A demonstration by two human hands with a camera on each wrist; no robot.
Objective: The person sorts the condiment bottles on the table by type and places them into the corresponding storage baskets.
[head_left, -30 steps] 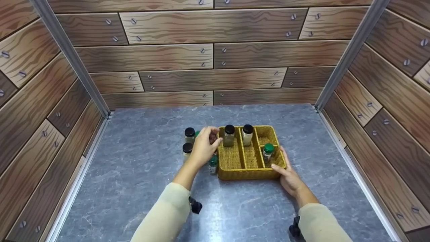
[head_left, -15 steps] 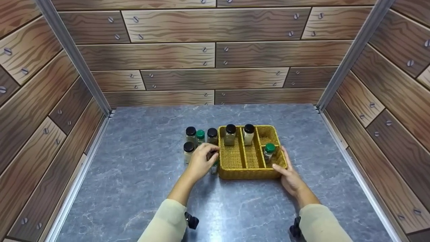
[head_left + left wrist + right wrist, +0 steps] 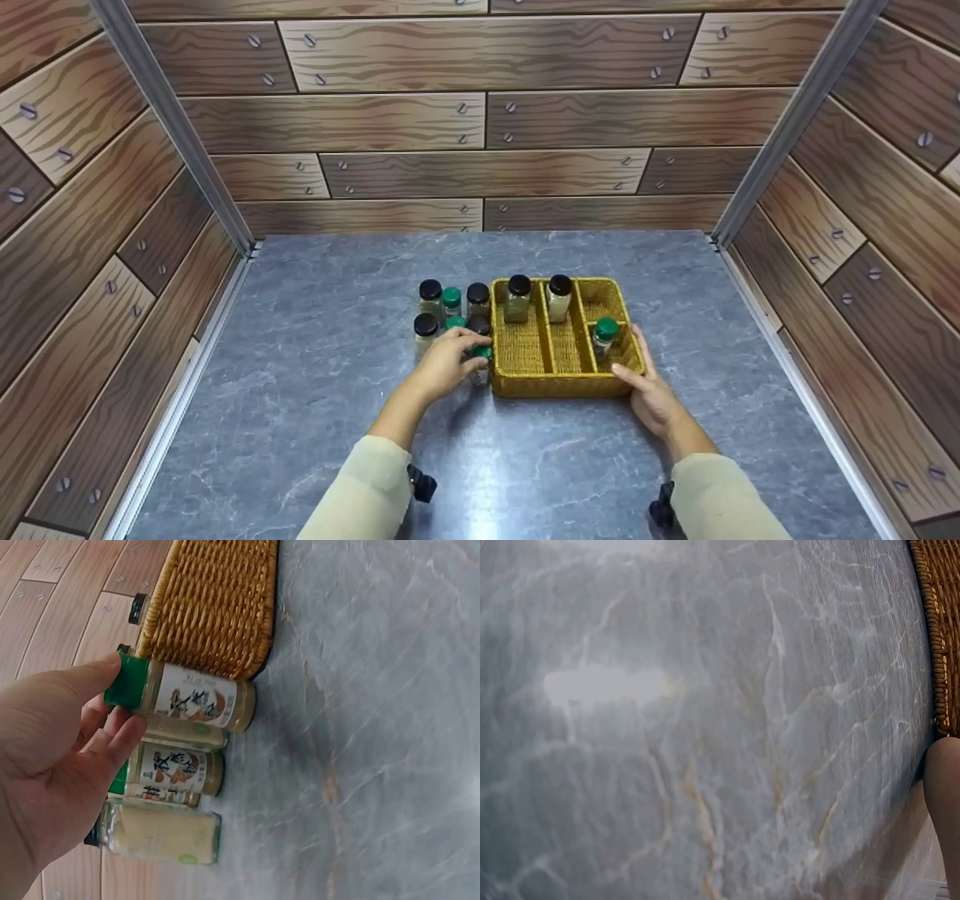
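My left hand [image 3: 442, 367] pinches the green cap [image 3: 131, 682] of a spice jar [image 3: 196, 697] at the front of the jar group, beside the basket. That jar stands upright, its white label showing in the left wrist view. On the basket's right side, my right hand [image 3: 654, 399] holds the front corner, thumb over the rim and fingers along the outer wall. The woven basket [image 3: 562, 386] is divided into compartments. Inside it stand a black-capped jar [image 3: 517, 300] on the left, another black-capped jar [image 3: 559, 300] in the middle, and a green-capped jar [image 3: 604, 337] on the right.
Left of the basket several jars stand close together, among them a black-capped jar [image 3: 426, 330], a green-capped jar [image 3: 451, 301] and a dark-capped jar [image 3: 478, 298]. The grey marbled table [image 3: 315, 360] is enclosed by wood-patterned walls [image 3: 480, 124].
My left hand has moved from the basket's back left side toward the front and down to the front green-capped jar, now pinching its cap. My right hand stays on the basket.
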